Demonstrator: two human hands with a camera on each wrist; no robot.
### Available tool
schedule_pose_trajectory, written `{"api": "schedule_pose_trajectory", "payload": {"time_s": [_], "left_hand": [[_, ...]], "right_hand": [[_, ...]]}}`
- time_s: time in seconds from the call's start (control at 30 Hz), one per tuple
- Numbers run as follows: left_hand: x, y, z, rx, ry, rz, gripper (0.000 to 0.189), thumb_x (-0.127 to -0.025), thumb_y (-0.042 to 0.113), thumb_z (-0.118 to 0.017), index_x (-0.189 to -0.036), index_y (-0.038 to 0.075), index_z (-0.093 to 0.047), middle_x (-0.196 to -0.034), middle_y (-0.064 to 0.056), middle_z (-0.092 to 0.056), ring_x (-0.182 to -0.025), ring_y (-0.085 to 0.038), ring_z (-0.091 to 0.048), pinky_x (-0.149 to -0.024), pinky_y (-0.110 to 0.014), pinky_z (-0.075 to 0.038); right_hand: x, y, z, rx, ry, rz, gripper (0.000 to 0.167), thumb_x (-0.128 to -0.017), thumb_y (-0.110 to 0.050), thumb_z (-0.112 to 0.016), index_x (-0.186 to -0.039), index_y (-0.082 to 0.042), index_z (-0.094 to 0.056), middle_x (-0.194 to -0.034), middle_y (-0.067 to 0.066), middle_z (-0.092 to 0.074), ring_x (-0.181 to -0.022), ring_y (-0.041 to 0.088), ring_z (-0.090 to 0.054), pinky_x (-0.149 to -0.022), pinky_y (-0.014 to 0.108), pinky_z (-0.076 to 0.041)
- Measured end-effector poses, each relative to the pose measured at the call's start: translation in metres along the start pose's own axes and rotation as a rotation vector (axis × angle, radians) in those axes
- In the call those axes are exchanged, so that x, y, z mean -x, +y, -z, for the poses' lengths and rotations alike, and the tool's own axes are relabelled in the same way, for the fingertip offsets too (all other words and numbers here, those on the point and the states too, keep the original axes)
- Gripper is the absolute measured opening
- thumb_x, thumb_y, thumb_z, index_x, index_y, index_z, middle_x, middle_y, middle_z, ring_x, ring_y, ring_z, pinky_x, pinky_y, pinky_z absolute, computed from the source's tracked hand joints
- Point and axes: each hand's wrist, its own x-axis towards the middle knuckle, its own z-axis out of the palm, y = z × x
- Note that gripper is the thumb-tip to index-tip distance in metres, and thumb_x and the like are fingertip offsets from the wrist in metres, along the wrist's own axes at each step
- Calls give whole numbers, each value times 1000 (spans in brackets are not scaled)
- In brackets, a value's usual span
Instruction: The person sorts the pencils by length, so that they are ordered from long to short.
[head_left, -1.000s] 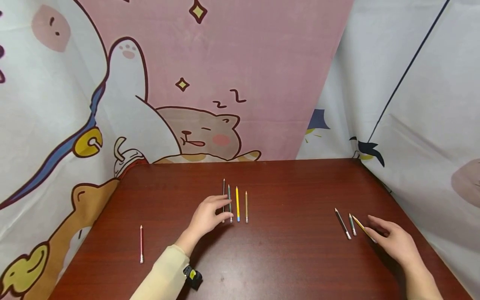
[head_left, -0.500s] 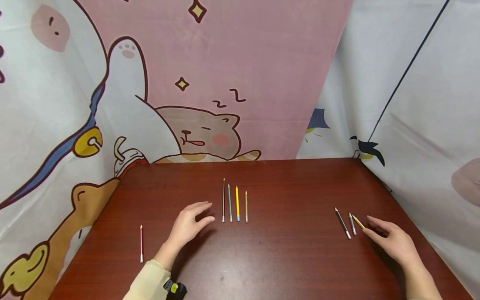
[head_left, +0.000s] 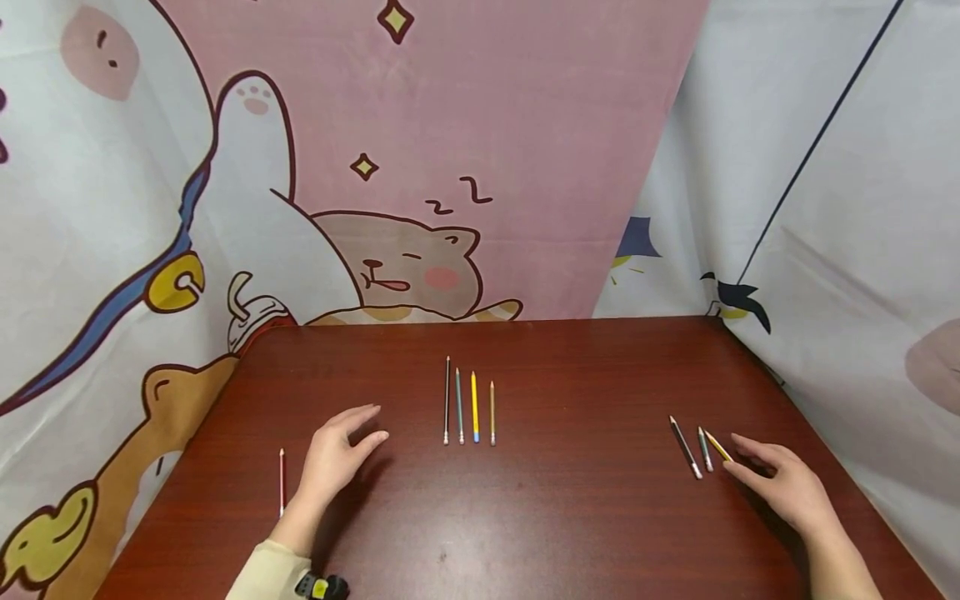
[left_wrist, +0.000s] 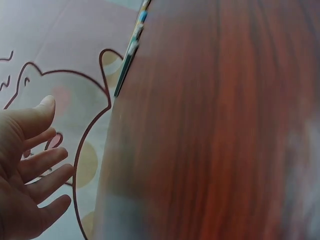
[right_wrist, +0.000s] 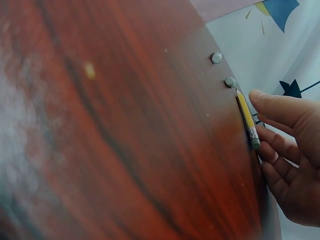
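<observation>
My left hand [head_left: 330, 457] hovers with fingers spread over the left part of the table, holding nothing. Its wrist overlaps the lower end of a red pencil [head_left: 282, 479]. To its right lies a row of pencils: black [head_left: 447, 404], teal [head_left: 460, 408], yellow [head_left: 475, 408] and gold [head_left: 492, 414]. At the far right, my right hand [head_left: 786, 490] lies beside a short yellow pencil [head_left: 717, 445], thumb and fingers parted and partly hiding it. In the right wrist view this yellow pencil [right_wrist: 245, 116] rests on the table. A black pencil [head_left: 686, 448] and a green pencil [head_left: 705, 450] lie left of it.
The dark red-brown wooden table [head_left: 570, 517] reaches back to a cartoon-printed cloth [head_left: 555, 167]. Another white cloth [head_left: 847, 208] hangs along the right side. A black device [head_left: 322, 587] is strapped on the left wrist.
My left hand has drawn left, away from the middle row of pencils, towards the red pencil. My right hand has edged slightly left, staying beside the short yellow pencil.
</observation>
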Motion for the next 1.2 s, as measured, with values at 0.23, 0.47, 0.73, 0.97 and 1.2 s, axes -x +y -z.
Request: {"api": "schedule_pose_trajectory", "payload": {"time_s": [0.23,0.47,0.73,0.97,1.2], "left_hand": [[8,-10,18,-22,72,57,41,-78,11,-84,-116,2,-73,-114,-16,-70,-108,-35,-65,-89,-52,-49],[20,-21,31,-50,100,145,41,-78,11,-84,-116,3,-73,-111,-15,-71,-107,-35,-65,-87,-48,-47],[30,-26,46,-50,87,250,40,-84,16,-80,-121,4,-71,-115,-16,-70,-109,-36,-63,-87,-48,-49],[39,-33,56,-107,93,293,42,-82,18,-82,-120,5,-71,-110,-15,-70,-78,-26,-60,-64,-27,-46],[47,-39,66,-14,57,473,47,-86,25,-78,-127,4,-67,-123,-18,-66,-109,-33,-63,-81,-19,-43]], "right_hand": [[2,-1,-1,-11,2,-11,52,-85,-25,-79,-125,5,-65,-114,25,-63,-86,-21,-38,-67,12,-39],[1,0,-3,7,-1,-25,53,-85,-27,-79,-126,4,-65,-105,18,-65,-83,-16,-42,-66,19,-40],[-1,0,-2,22,-46,-61,57,-87,-30,-77,-130,4,-61,-106,19,-63,-87,18,-60,-66,27,-44],[-1,2,-2,21,-43,-54,57,-86,-29,-78,-129,4,-62,-104,18,-63,-82,-1,-54,-65,24,-43],[-3,4,-3,34,-39,-51,57,-86,-31,-78,-129,2,-63,-101,14,-65,-78,-12,-46,-66,29,-43]]}}
